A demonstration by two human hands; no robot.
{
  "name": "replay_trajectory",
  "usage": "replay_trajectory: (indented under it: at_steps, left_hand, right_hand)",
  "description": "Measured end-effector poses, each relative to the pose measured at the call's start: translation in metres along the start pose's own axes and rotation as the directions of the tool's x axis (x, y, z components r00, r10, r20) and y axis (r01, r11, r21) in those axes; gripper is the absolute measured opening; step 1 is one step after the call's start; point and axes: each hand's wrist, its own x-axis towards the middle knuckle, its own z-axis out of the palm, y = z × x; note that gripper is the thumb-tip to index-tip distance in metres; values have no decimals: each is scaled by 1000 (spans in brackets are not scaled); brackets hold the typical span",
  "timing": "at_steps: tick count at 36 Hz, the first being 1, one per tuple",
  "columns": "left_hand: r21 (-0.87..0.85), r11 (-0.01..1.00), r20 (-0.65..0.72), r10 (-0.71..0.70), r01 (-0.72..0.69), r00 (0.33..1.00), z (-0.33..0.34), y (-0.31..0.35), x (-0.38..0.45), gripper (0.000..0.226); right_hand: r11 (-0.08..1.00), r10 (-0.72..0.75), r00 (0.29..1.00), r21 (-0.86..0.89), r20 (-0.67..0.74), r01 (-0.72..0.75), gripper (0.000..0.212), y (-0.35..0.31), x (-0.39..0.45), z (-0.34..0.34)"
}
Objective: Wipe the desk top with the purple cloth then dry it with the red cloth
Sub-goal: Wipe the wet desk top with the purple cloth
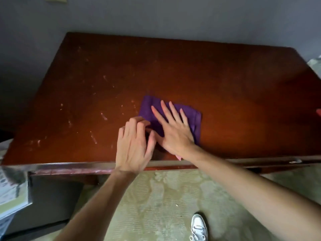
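The purple cloth point(173, 115) lies folded near the desk top's point(191, 66) front edge at 6 o'clock. The right hand point(175, 131) presses flat on it, fingers spread; the left hand point(133, 145) curls at its 9 o'clock corner. Pale smears remain at 9 o'clock, so wiping seems barely begun. A red sliver point(318, 113), possibly the red cloth, is cut off at 3 o'clock.

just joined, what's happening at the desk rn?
A person stands at a reddish-brown desk top with a folded purple cloth lying on it near the front edge. The right hand presses flat on the cloth, fingers spread; the left hand sits at the cloth's left corner with fingers curled. Pale streaks show on the desk's left half. A bit of red shows at the frame's right edge, possibly the red cloth; too little is visible to tell.
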Motion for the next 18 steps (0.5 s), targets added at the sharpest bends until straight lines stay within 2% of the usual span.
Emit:
replay_trajectory:
  at_steps: [4,9,12,15,18]
  left_hand:
    - [108,994,70,27,-34,997,-36,-46,-12,29]
    - [201,979,210,5,-48,978,-57,-103,-13,42]
    - [199,977,284,15,-74,959,-58,-117,-9,48]
    - [191,975,326,47,-114,944,-57,-124,-8,50]
    - [161,981,339,45,-106,940,-55,-130,-9,51]
  right_hand:
    - [995,-98,995,-21,-34,97,81,-24,-42,8]
    - [965,-258,966,-57,-5,257,79,-15,-25,4]
    - [914,-401,912,-26,82,405,77,-1,-1,-2]
    - [837,-538,829,-19,152,547,75,18,36,-11]
    - [776,-616,767,-28,179,630,75,28,75,-16]
